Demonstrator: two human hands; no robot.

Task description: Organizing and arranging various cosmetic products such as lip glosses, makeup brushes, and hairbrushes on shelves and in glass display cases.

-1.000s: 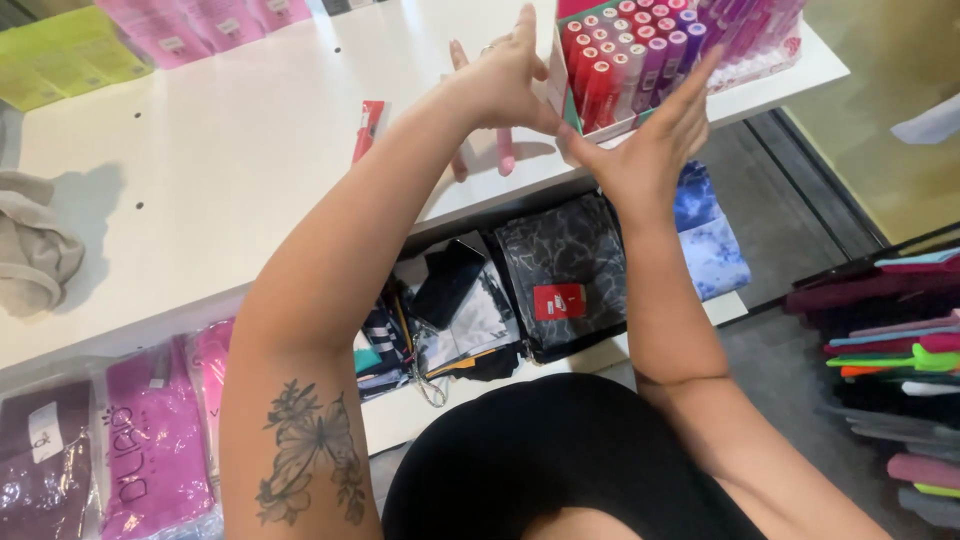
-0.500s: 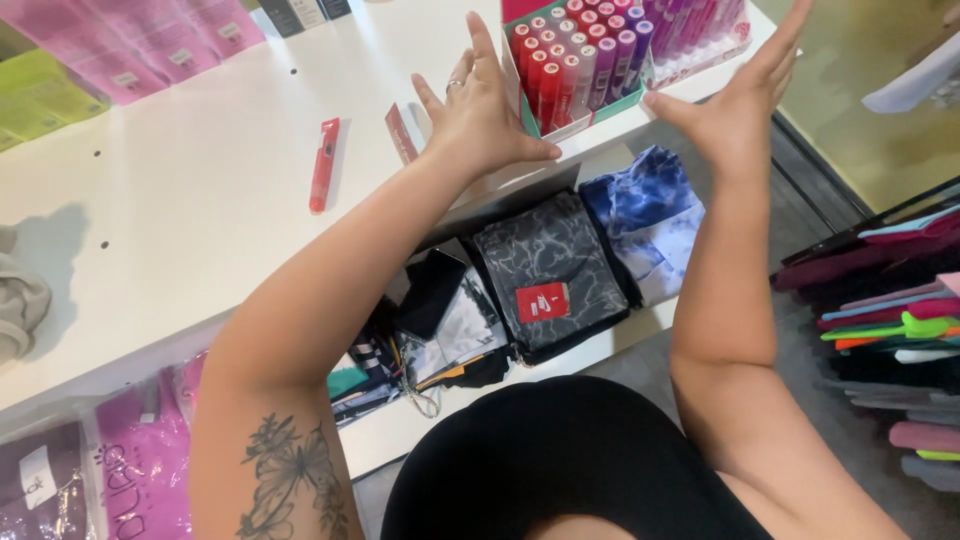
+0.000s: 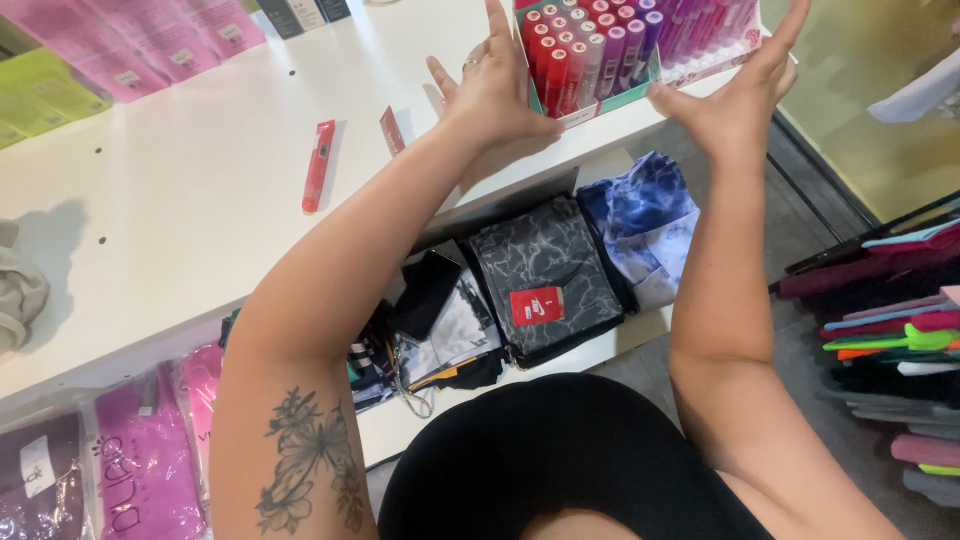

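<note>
— What do you have in front of you?

— I see my left hand point(image 3: 495, 90) pressed flat against the left side of a display box of tubes point(image 3: 600, 55), fingers spread and pointing up, thumb along the box's lower front corner. My right hand point(image 3: 735, 95) is on the other side, palm turned towards the box, fingers spread too.

— Are you gripping it?

— Not clenched. Both hands are spread wide; the left one touches the box's side. For the right one, I cannot tell whether the palm touches the box or stands just beside it. Neither hand closes around anything.

— Where does the box sit?

— On the white tabletop point(image 3: 200, 180), at its far right corner, close to the front edge. Red tubes stand in its left rows, paler pink and purple ones to the right.

— Anything else on the table?

— A red pen-like tube point(image 3: 318, 165) lies well to the left of my left hand, and a small red card point(image 3: 391, 130) lies between that tube and the hand. Pink packets point(image 3: 150, 40) lie at the far left edge.

— And below?

— On the shelf under the table, a grey marbled pouch point(image 3: 545, 270) with a red tag, and a blue marbled pouch point(image 3: 645, 225) just beside it on the right.
</note>
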